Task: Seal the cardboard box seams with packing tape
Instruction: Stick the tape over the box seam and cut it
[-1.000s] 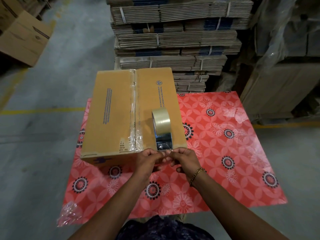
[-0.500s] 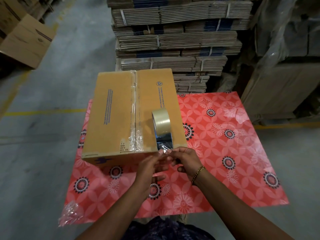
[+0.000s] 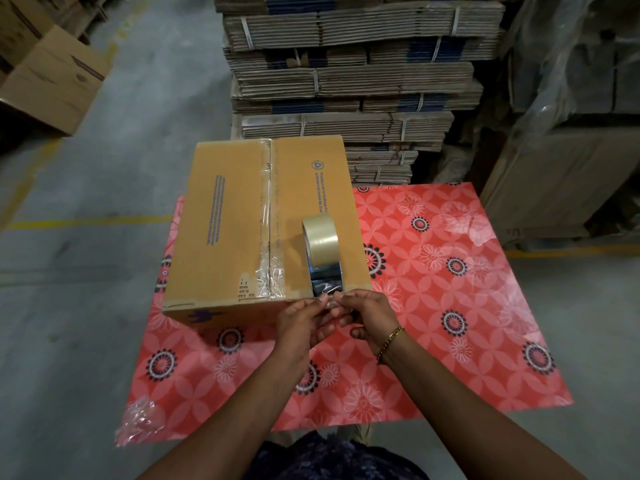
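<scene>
the cardboard box (image 3: pixel 242 230) sits on the left part of a table covered with a red flowered cloth (image 3: pixel 450 306). the roll of packing tape (image 3: pixel 320 242) stands on its edge on the box top, to the right of the middle seam and near the front edge. a shiny strip of tape (image 3: pixel 327 280) runs from the roll toward the person. the left hand (image 3: pixel 304 323) and the right hand (image 3: pixel 372 313) meet just in front of the box edge, and the fingertips of both pinch the free end of this strip. the box is smooth brown board with blue print; wrinkled clear tape already covers the seam. the roll is a pale, glossy ring. compared with half a second ago, the hands sit almost in the same place, with the left fingers closed more on the strip.
</scene>
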{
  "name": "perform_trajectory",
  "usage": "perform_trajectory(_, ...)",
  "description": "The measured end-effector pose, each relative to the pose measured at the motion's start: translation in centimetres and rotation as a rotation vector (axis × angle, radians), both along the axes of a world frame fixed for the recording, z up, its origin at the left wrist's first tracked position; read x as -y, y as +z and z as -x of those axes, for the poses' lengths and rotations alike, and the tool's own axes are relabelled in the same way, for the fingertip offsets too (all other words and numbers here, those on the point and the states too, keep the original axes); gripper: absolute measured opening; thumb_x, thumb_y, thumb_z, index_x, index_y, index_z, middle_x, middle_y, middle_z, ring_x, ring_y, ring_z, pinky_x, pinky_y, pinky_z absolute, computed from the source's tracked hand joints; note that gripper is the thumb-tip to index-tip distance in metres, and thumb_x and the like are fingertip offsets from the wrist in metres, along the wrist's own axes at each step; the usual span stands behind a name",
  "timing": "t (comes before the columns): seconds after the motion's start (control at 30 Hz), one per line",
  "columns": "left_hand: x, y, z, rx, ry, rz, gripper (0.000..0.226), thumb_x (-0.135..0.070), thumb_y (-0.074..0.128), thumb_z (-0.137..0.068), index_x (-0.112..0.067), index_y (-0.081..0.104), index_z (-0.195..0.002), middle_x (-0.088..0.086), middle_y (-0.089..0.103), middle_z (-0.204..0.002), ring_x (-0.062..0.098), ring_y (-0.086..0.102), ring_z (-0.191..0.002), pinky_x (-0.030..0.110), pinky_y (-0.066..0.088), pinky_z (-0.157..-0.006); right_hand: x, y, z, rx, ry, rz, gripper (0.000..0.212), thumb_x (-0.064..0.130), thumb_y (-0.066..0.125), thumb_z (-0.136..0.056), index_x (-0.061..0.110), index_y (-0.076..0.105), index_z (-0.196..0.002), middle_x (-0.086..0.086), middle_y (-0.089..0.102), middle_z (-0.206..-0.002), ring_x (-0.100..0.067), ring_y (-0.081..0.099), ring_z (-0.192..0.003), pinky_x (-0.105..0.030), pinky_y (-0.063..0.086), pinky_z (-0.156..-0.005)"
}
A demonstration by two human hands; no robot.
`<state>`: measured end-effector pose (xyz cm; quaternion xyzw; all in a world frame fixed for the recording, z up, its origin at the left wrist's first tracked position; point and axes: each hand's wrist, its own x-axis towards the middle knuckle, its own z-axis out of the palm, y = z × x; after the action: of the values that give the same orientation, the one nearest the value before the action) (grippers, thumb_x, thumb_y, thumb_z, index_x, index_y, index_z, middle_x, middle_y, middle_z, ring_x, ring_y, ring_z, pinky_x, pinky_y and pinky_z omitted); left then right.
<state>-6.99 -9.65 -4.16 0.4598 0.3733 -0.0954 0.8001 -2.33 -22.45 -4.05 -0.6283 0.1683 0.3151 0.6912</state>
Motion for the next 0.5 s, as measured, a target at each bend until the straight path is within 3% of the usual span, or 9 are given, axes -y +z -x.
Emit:
perform_trajectory(0.33, -0.32, -0.36, 0.49, 0.060, -0.039, -0.041, 0.013, -0.011, 0.062, -0.098, -0.006, 0.071, -0.090, 0.008, 0.078, -0.077, 0.016, 0.074, -0.065, 0.024, 0.062, -0.061, 0.60, -0.27, -0.01, -0.059, 0.050, -0.063, 0.018, 0.012, 0.057, -0.095, 0.005, 0.074, -0.095, -0.006, 0.076, -0.076, -0.009, 0.061, -0.051, -0.016, 0.037, -0.039)
perform_trajectory(0.5, -0.83, -0.58, 0.95, 0.095, -0.122, -0.178, 0.015, -0.019, 0.061, -0.099, -0.010, 0.072, -0.096, 0.005, 0.080, -0.085, 0.017, 0.077, -0.078, 0.028, 0.060, -0.065, 0.84, -0.32, -0.11, -0.017, 0.077, 0.042, 0.021, 0.013, 0.058, -0.094, 0.000, 0.071, -0.103, -0.007, 0.076, -0.077, -0.009, 0.058, -0.050, -0.016, 0.035, -0.039)
